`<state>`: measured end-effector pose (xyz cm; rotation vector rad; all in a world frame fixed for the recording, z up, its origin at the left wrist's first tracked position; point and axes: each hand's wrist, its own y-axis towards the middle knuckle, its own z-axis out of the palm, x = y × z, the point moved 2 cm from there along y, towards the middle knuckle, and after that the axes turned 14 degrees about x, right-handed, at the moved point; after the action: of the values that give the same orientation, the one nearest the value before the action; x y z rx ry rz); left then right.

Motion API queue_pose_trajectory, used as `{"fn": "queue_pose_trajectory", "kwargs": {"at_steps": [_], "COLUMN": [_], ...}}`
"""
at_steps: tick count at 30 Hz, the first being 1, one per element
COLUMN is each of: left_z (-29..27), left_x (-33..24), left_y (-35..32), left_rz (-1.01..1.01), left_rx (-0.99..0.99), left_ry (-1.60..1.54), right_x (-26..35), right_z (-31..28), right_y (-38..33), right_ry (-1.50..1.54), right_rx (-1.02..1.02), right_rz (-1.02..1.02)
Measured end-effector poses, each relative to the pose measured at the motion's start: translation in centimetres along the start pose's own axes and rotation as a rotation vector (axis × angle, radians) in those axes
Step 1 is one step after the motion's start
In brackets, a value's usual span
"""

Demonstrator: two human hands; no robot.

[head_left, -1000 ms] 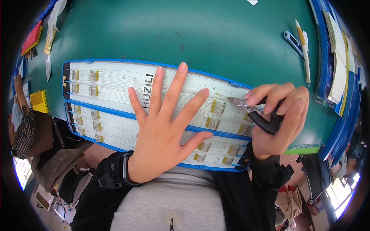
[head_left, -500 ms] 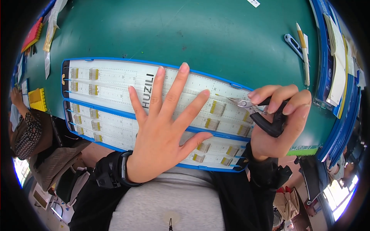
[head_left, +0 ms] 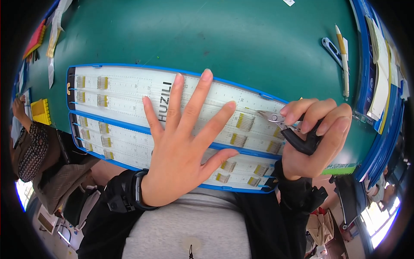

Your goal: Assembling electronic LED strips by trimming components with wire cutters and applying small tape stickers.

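Across the front of the green table lies a long hinged case point(head_left: 129, 126), spread flat, with a blue frame and white marked panels. Fine lines run along it, and several rows of thin pins point(head_left: 245, 122) with yellowish strips sit on them. My left hand point(head_left: 181, 129) lies palm down over the middle of the case, fingers stretched and spread. Black-handled cutting pliers point(head_left: 300, 141) with a small spring are gripped in my right hand point(head_left: 327, 129). Their metal tips point left above the upper right panel, beside a short thin yellowish piece point(head_left: 247, 108). Contact there cannot be made out.
At the right lie a pen point(head_left: 341, 45) and a small utility knife point(head_left: 331, 49), with blue folders point(head_left: 366, 86) and papers along the edge. A yellow block point(head_left: 41, 112) stands at the left edge. Another person's arm point(head_left: 29, 140) shows at the far left.
The view has shifted slightly. My right hand with the pliers has moved a little to the right and down. My left hand stays spread on the case.
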<state>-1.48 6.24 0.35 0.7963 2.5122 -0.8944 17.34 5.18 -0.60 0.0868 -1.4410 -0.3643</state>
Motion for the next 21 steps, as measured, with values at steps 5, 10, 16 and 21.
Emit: {"fn": "queue_pose_trajectory", "kwargs": {"at_steps": [5, 10, 16, 21], "left_z": [0.02, 0.12, 0.08, 0.04], "left_x": [0.09, 0.07, -0.06, -0.17], "left_y": [-0.06, -0.03, -0.01, -0.03], "left_rz": [0.008, 0.009, 0.005, 0.006], "left_rx": [-0.001, -0.008, -0.01, -0.026], "left_ry": [-0.003, 0.005, 0.019, 0.037], "right_x": [-0.11, -0.27, -0.27, -0.15], "right_z": [-0.01, 0.16, 0.03, -0.13], "right_y": [0.0, -0.04, -0.06, -0.06], "right_ry": [0.001, 0.054, 0.057, 0.043], "right_rx": [0.043, 0.05, 0.044, 0.089], "right_rz": [-0.005, -0.016, -0.01, -0.002]}}
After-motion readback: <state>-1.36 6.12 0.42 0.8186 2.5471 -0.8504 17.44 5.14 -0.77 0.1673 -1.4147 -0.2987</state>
